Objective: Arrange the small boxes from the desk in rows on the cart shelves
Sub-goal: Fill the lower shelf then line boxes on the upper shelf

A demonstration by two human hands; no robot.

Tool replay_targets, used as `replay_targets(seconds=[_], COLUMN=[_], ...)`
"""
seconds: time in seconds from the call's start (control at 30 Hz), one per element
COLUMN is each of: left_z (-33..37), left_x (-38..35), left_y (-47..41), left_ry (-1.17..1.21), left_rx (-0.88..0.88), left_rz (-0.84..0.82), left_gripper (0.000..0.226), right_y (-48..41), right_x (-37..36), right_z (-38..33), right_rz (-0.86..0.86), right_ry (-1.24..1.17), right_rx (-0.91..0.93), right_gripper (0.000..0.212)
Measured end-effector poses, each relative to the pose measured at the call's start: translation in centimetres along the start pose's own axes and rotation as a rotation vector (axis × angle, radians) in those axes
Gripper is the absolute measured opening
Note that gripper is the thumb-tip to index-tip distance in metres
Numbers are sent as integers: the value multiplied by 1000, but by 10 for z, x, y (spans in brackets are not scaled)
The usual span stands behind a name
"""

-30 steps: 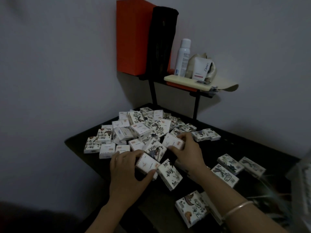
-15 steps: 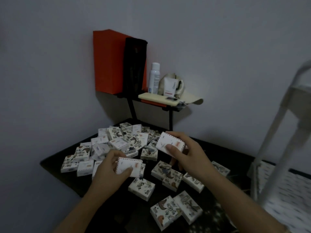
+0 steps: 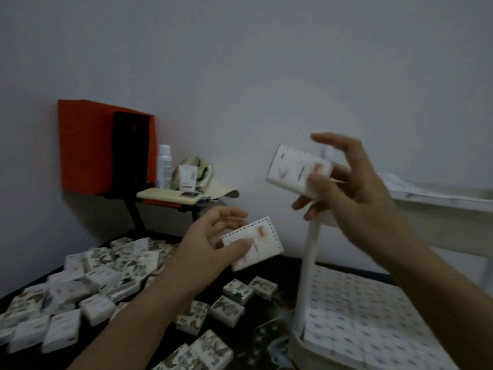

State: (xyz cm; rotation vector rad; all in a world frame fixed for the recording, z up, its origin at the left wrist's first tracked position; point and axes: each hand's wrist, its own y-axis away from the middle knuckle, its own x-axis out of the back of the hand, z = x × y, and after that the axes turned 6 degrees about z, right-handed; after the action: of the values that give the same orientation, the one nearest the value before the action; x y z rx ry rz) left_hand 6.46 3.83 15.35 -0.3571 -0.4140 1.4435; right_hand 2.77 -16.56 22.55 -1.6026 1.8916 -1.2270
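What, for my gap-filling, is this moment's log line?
left hand: grips lower box | right hand: pinches raised box | desk pile: unsorted | cart shelf: rows laid

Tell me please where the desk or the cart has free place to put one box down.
Bare desk shows as a strip between the scattered boxes and the cart post, and nearer, beside the lower shelf corner. The pile at the left is crowded. The lower shelf is covered with rows of boxes. The upper shelf top is hardly visible.
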Motion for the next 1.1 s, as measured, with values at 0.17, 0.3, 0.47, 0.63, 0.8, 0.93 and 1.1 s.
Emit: replay_targets(seconds=[0.17, 0.3, 0.47, 0.63, 0.8, 0.93, 1.1], left_z=[67, 110, 128, 116, 105, 104, 96], left_x=[-68, -119, -185, -237, -253, -243, -239], left_y=[-19, -38, -81, -111, -113, -111, -117], left_ry=[23, -2, -130, -272, -288, -441, -575], left_rx=[-270, -462, -575, -541, -508, -617, -591], left_rz=[-148, -327, -259, -239, -356, -465, -569], left_gripper=[45, 36, 26, 32, 41, 39, 20], right_y=[-14, -17, -14, -11, -11, -14, -18], right_x=[90, 151, 208, 234, 242, 238, 239], right_z=[-23, -18, 5, 28, 34, 37, 39], right_rz=[183, 319, 299, 322, 301, 194, 243], right_ry=[158, 255, 320, 622, 798, 813, 710], right_rx=[10, -51, -305, -287, -309, -362, -296], right_gripper=[13, 17, 31, 26, 28, 27, 27])
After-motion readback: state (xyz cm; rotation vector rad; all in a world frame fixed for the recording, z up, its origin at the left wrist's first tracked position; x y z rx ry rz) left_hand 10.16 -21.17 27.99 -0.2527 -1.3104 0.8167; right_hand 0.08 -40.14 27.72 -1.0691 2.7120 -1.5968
